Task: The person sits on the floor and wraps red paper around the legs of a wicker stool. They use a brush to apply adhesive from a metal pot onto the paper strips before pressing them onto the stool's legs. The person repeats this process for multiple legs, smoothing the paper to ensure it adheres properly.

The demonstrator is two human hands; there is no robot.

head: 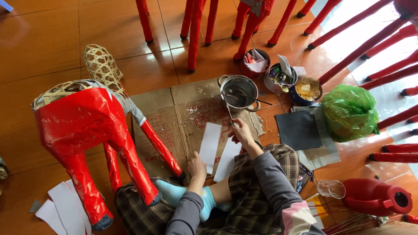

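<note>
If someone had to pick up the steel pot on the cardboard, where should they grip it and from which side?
Probably by the two loop handles on the rim of the steel pot, one at its upper left, the other at its lower right, coming down from above with a hand on each. It stands upright and open, and a brush leans inside it, which the right hand holds, so the rim itself is partly taken.

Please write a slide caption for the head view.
Seated person's left hand presses white paper on cardboard; right hand holds a brush.

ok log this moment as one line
left hand: pressing white paper strip on cardboard | right hand: holding brush by metal pot | red paper horse beside
</note>
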